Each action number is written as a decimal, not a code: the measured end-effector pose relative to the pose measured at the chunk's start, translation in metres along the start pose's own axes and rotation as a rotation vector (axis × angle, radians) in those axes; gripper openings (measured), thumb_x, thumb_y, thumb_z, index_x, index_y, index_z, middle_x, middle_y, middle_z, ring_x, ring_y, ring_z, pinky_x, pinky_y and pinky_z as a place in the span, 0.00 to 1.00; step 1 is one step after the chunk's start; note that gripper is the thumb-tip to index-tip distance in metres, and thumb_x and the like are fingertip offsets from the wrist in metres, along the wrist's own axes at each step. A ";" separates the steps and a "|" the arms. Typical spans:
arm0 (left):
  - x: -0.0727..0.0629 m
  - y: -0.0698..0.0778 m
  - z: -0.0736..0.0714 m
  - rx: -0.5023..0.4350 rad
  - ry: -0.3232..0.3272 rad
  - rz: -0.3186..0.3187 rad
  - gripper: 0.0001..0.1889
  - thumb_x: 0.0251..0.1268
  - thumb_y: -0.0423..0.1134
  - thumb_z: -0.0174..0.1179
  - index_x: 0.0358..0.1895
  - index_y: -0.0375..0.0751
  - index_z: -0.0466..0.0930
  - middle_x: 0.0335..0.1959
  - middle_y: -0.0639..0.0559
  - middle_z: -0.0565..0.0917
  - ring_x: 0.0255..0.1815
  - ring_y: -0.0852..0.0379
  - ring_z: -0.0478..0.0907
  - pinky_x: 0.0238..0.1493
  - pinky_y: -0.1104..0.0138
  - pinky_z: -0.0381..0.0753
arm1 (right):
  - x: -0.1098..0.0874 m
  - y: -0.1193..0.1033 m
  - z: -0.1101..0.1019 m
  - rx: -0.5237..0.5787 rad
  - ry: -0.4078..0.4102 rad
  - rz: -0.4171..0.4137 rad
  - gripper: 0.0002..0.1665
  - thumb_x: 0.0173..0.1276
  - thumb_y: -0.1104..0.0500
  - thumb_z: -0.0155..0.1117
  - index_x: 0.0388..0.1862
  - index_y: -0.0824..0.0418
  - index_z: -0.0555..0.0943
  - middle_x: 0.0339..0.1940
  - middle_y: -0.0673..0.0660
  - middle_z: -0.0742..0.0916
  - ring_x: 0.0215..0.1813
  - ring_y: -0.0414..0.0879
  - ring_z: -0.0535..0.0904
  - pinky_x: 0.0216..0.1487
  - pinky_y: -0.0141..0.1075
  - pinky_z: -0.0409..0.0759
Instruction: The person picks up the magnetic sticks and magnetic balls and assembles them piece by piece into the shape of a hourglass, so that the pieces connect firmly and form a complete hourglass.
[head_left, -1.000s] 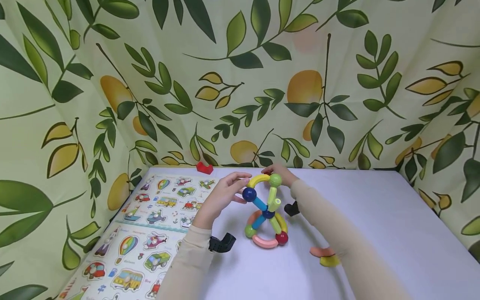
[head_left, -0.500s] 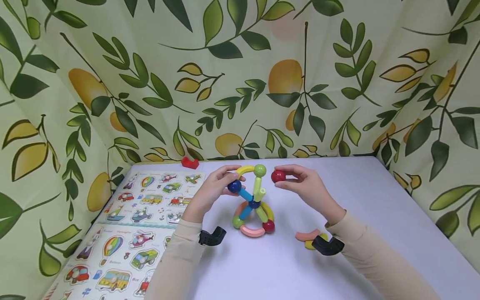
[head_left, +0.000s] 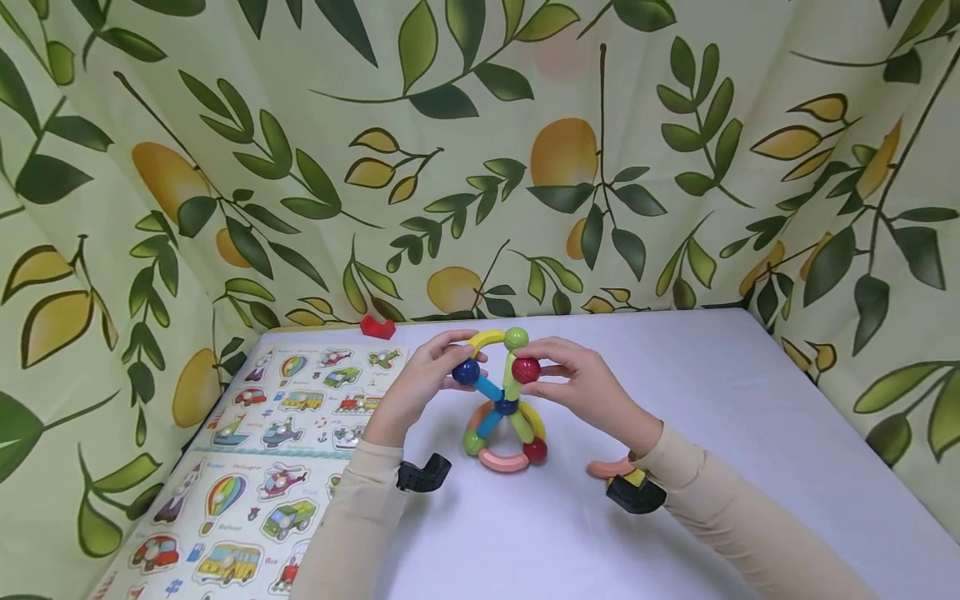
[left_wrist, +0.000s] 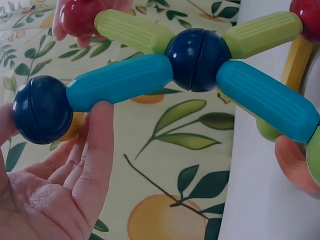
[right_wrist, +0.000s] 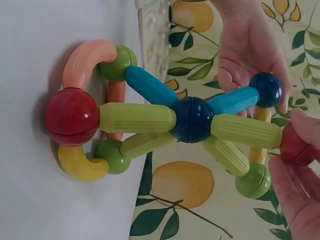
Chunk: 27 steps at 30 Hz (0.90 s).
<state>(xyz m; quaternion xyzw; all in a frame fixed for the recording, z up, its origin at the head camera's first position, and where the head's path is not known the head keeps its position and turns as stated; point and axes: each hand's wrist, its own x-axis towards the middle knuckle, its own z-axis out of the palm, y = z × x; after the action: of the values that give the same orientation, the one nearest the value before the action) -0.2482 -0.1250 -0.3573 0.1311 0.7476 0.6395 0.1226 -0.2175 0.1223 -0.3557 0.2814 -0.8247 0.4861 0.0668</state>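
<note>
A magnetic ball-and-rod structure [head_left: 507, 407] stands upright on the table. Its base is a ring of curved rods and balls, and straight rods meet at a dark blue centre ball [right_wrist: 191, 119]. On its left side, my left hand [head_left: 425, 379] holds the upper dark blue ball [left_wrist: 42, 109], with a finger along the blue rod [left_wrist: 120, 82]. My right hand [head_left: 592, 379] pinches a red ball [head_left: 527, 370], which touches the free end of a light green rod [right_wrist: 246, 131] in the right wrist view. A yellow curved rod [head_left: 487, 340] joins the upper blue ball and a green ball [head_left: 516, 337].
Loose curved rods, one salmon [head_left: 609, 468] and one yellow, lie by the right wrist, partly hidden by its black strap mount [head_left: 636, 495]. A picture puzzle board [head_left: 247, 467] covers the table's left. A red piece [head_left: 377, 327] lies at the back edge, before a leaf-patterned curtain [head_left: 465, 208].
My right hand has brought the red ball from behind the structure, out to its right, then leftward onto the light green rod. The left hand keeps its hold; the head view has shifted.
</note>
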 end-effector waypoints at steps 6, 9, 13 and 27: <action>-0.001 0.000 0.000 -0.011 -0.002 -0.004 0.22 0.77 0.43 0.50 0.70 0.43 0.69 0.58 0.35 0.82 0.43 0.60 0.85 0.51 0.61 0.86 | -0.008 0.009 -0.012 -0.099 -0.056 0.146 0.35 0.58 0.61 0.76 0.64 0.62 0.77 0.61 0.62 0.83 0.57 0.56 0.82 0.56 0.46 0.85; 0.000 0.000 0.000 -0.016 -0.004 0.002 0.22 0.78 0.43 0.49 0.70 0.43 0.69 0.58 0.35 0.82 0.42 0.61 0.84 0.52 0.61 0.86 | -0.018 0.025 -0.023 -0.157 -0.130 0.276 0.28 0.58 0.58 0.77 0.57 0.62 0.81 0.55 0.62 0.85 0.54 0.55 0.82 0.56 0.47 0.85; 0.000 0.000 -0.001 -0.017 -0.004 0.007 0.22 0.78 0.43 0.49 0.70 0.42 0.69 0.58 0.34 0.82 0.41 0.61 0.84 0.52 0.61 0.86 | -0.043 0.053 -0.033 -0.210 -0.282 0.433 0.20 0.57 0.57 0.77 0.48 0.60 0.85 0.46 0.56 0.87 0.49 0.50 0.80 0.53 0.46 0.85; 0.000 -0.001 -0.001 -0.010 -0.005 0.006 0.22 0.77 0.43 0.50 0.69 0.43 0.69 0.59 0.35 0.81 0.42 0.61 0.85 0.52 0.60 0.86 | -0.068 0.088 -0.037 -0.349 -0.342 0.458 0.21 0.53 0.55 0.80 0.44 0.60 0.83 0.36 0.50 0.83 0.40 0.45 0.75 0.40 0.34 0.78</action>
<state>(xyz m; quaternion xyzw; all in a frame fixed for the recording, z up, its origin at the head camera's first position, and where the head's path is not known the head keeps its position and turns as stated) -0.2487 -0.1260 -0.3579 0.1344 0.7436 0.6433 0.1232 -0.2135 0.2135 -0.4300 0.1505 -0.9365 0.2858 -0.1362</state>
